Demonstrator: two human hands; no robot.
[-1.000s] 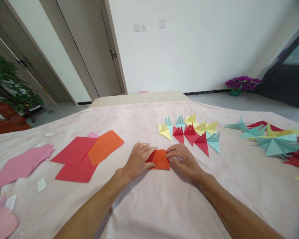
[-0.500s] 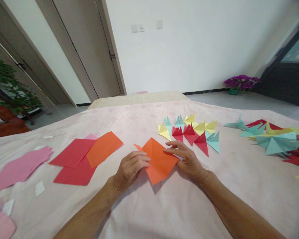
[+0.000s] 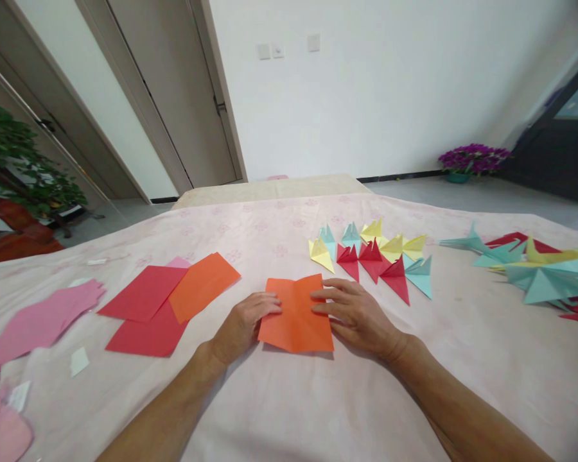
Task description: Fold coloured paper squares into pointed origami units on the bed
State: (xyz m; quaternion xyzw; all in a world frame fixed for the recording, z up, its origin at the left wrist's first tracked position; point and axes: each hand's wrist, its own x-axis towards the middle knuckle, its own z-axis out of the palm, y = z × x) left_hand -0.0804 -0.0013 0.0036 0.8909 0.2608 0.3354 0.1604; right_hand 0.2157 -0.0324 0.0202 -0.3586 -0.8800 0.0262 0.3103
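Note:
An orange sheet of paper [image 3: 295, 324], creased down its middle, is held just over the pink tablecloth with its straight edges facing me. My left hand [image 3: 245, 324] grips its left edge, fingers on top and the thumb hidden. On the opposite edge, my right hand [image 3: 359, 314] has its fingertips over the paper; its thumb is out of sight below. Beyond my right hand stand several folded paper cranes, among them a red crane [image 3: 395, 279], a yellow crane [image 3: 322, 255] and a light blue crane [image 3: 420, 276].
To the left lie red sheets [image 3: 147, 292], another orange sheet [image 3: 205, 285] and a fanned stack of pink sheets [image 3: 48, 321]. A white scrap [image 3: 79, 361] rests near them. At the far right is a heap of blue, yellow and red cranes [image 3: 544, 279] on the tablecloth [image 3: 289, 410].
The orange sheet has turned from a diamond position to a square one, its edges now facing me. Both hands have shifted their hold to its left and right sides.

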